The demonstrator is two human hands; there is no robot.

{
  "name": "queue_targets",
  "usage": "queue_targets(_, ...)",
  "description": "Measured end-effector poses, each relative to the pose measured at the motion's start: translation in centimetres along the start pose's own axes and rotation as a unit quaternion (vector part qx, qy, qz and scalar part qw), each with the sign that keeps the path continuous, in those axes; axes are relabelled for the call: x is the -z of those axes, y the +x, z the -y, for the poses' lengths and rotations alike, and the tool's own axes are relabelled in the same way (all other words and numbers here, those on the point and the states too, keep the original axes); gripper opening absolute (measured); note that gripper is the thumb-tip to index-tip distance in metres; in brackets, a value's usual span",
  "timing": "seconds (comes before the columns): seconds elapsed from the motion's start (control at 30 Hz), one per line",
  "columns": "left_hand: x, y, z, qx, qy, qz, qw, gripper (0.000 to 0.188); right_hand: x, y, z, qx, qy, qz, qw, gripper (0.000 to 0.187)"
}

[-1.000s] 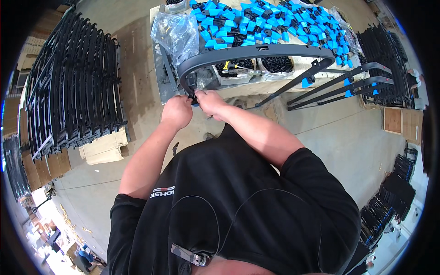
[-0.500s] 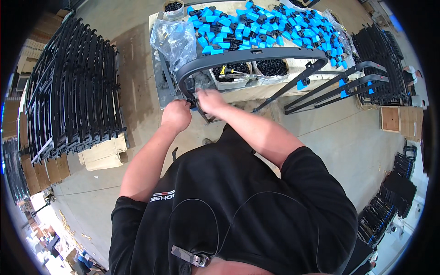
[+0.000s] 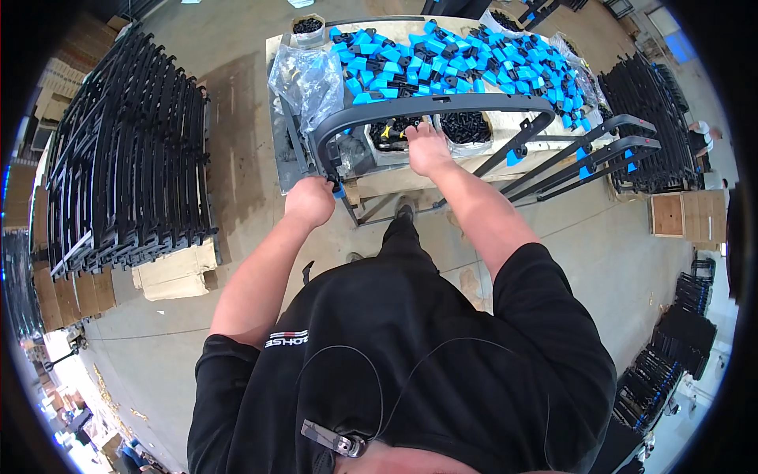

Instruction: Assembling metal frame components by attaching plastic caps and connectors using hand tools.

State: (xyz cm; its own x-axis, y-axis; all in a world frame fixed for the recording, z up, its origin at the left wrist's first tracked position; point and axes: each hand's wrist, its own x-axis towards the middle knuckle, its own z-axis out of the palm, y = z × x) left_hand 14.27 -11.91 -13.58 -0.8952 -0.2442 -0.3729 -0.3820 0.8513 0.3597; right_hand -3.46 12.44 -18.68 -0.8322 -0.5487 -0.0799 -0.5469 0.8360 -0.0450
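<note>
A dark curved tube frame [image 3: 450,103] arches over the near side of the table. At its left end, my left hand [image 3: 310,201] is closed around the frame's leg, beside a small blue bracket [image 3: 339,192]. My right hand [image 3: 430,152] is at a box of black fasteners [image 3: 388,155], its fingers bent together over the box's right side. What those fingers hold, if anything, is hidden. A yellow-and-black tool handle [image 3: 386,133] shows in the box, left of the fingers. A second box of black fasteners [image 3: 466,130] stands just right of my right hand.
Many blue and black brackets [image 3: 458,59] cover the far tabletop. A clear plastic bag [image 3: 309,83] lies at the table's left, near a small tub [image 3: 308,30]. More frames [image 3: 600,158] lean at the right. Stacked black frames [image 3: 126,158] stand on the left.
My right hand has left the frame's left leg and moved right to the fastener box. My left hand stays on the leg. The view has shifted slightly.
</note>
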Motion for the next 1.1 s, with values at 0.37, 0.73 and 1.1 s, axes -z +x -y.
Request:
queue_targets(0.37,0.9,-2.8,-0.8,0.039,-0.03,-0.037,0.998,0.036,3.3,-6.5,3.9,-0.194,0.636,0.166,0.728,0.034)
queue_targets(0.73,-2.3,-7.3,-1.8,-0.072,-0.449,-0.085,0.887,0.052,4.7,-13.2,10.8,0.001,0.564,0.155,0.811,0.028)
queue_targets(1.1,-4.3,-4.6,4.3,-0.019,-0.628,-0.179,0.757,0.016,0.9,-12.8,10.5,-0.132,0.623,0.106,0.763,0.022)
